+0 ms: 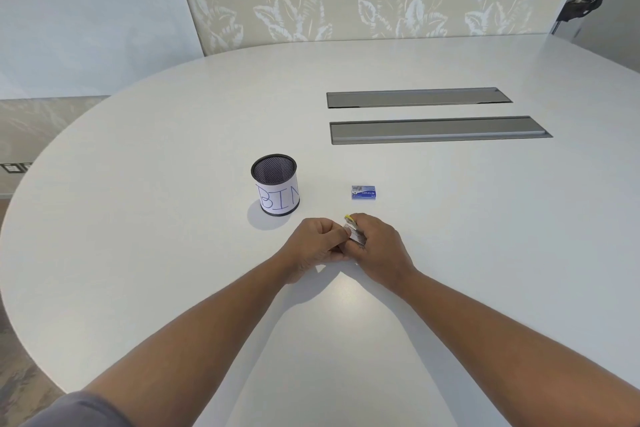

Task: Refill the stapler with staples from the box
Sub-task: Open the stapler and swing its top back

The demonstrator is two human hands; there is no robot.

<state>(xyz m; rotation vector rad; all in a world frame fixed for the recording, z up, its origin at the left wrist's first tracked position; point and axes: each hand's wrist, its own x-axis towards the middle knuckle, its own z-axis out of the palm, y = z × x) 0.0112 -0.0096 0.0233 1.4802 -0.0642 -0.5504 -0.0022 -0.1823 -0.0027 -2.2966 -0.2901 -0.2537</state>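
- Grey sleeve (79,409) shows at 7 o'clock, nearest the camera, and both bare forearms run up from the lower edge to meet near the middle of the white desk (173,149).
- Left hand (313,243) and right hand (379,246) are touching, both closed around one small object held just above the desk; the fingers of each are curled in narrow and pinch it from either side.
- That object looks like the stapler (354,230): a silvery metal part and a yellow tip poke out between the hands, but whether it is open I cannot tell, as the hands cover most of it.
- At 12 o'clock from the hands, close by, the blue staple box (363,192) lies flat on the desk and looks shut.
- At 11 o'clock stands a black mesh cup (275,185) with a paper label reading BIN.
- Farther off, at 1 o'clock, two grey cable hatches (433,114) are set into the desk.
- My judgement: the task is early. The stapler is in hand; taking staples from the box, loading and closing seem left.
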